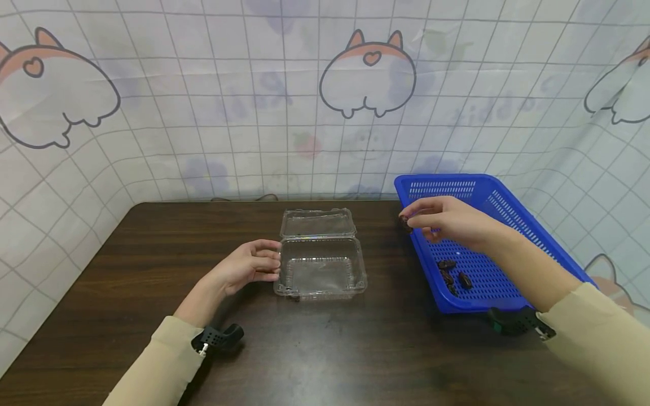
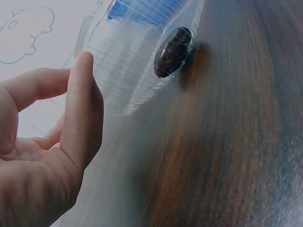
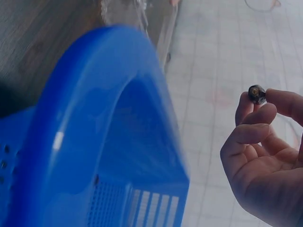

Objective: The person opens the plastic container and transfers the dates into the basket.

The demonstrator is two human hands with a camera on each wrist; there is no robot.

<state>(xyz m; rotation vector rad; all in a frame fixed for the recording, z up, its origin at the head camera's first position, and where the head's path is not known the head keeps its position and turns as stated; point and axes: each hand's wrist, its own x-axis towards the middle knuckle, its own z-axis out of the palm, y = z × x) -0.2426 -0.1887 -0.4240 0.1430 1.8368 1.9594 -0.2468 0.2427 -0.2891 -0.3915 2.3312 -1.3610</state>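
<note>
A clear plastic clamshell box stands on the table with its lid folded back. My left hand rests its fingers against the box's left side, fingers mostly straight. One dark, glossy date shows through the box wall in the left wrist view, low in a corner. My right hand is raised over the left rim of a blue plastic basket, pinching another date between thumb and fingertips. Several more dates lie on the basket floor near its left wall.
The dark wooden table ends at a wall hung with a white grid-patterned cloth. Black straps circle both wrists. A gap of table lies between box and basket.
</note>
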